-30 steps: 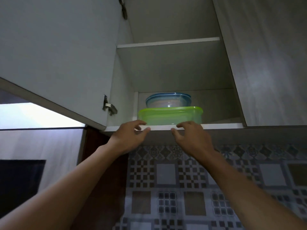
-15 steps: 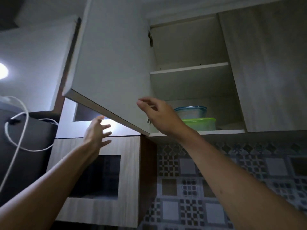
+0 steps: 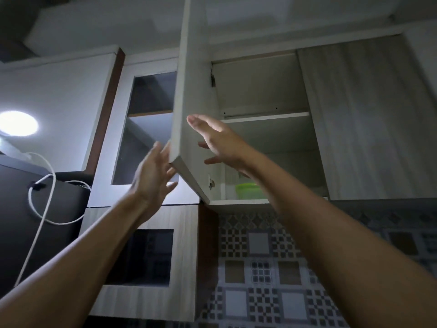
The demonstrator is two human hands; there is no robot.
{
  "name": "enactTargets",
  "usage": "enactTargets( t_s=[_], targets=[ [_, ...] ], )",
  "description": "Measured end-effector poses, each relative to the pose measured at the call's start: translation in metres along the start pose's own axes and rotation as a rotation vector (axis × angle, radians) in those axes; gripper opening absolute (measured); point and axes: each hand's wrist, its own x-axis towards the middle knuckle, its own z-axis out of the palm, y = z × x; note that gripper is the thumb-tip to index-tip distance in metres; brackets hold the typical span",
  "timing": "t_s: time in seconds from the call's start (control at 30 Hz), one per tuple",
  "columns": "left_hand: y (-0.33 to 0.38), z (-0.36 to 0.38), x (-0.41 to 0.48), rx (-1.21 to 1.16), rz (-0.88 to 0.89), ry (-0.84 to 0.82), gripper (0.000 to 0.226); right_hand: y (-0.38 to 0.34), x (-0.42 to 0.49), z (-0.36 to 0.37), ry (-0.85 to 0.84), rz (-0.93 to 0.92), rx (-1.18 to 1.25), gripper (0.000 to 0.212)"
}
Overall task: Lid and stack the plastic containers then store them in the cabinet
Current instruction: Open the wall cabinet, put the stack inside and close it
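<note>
The green lidded container (image 3: 248, 191) rests on the bottom shelf of the open wall cabinet (image 3: 264, 117); my right forearm hides most of it and whatever is stacked on top. The cabinet door (image 3: 189, 95) stands out edge-on toward me. My left hand (image 3: 152, 175) is spread open at the door's outer lower corner, fingertips at its edge. My right hand (image 3: 218, 140) is open with fingers apart, raised in front of the door's inner face, holding nothing.
A closed wood-grain door (image 3: 369, 114) adjoins the open cabinet on the right. Glass-fronted cabinets (image 3: 144, 129) are on the left, above a dark appliance with a white cable (image 3: 40, 192). Patterned tiles (image 3: 260, 268) cover the wall below. A round ceiling light (image 3: 17, 123) glows at far left.
Both hands left the shelf edge by the containers and rose to the cabinet door. The view tilted up and left, and the door now appears more edge-on.
</note>
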Motion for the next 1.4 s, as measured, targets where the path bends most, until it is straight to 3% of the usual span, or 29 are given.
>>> enactTargets(
  t_s=[0.2, 0.33, 0.6, 0.73, 0.97, 1.17, 1.4],
  targets=[
    [-0.011, 0.077, 0.020, 0.261, 0.020, -0.212, 0.043, 0.030, -0.010, -0.051, 0.252, 0.053, -0.169, 0.069],
    [-0.045, 0.124, 0.039, 0.440, 0.119, -0.249, 0.031, 0.071, -0.021, -0.096, 0.369, 0.051, -0.253, 0.051],
    [-0.139, 0.206, 0.087, 0.800, 0.214, -0.357, 0.045, 0.184, -0.037, -0.192, 0.578, 0.150, -0.358, 0.030],
    [-0.186, 0.230, 0.124, 0.910, 0.224, -0.379, 0.051, 0.251, -0.027, -0.233, 0.655, 0.218, -0.446, 0.042],
    [-0.262, 0.253, 0.185, 1.111, 0.238, -0.344, 0.061, 0.365, 0.004, -0.254, 0.637, 0.350, -0.737, 0.059],
    [-0.320, 0.265, 0.215, 1.252, 0.248, -0.310, 0.062, 0.453, 0.013, -0.244, 0.392, 0.359, -1.142, 0.067],
    [-0.340, 0.263, 0.225, 1.268, 0.280, -0.306, 0.065, 0.485, 0.018, -0.240, 0.400, 0.389, -1.202, 0.069]
  ],
)
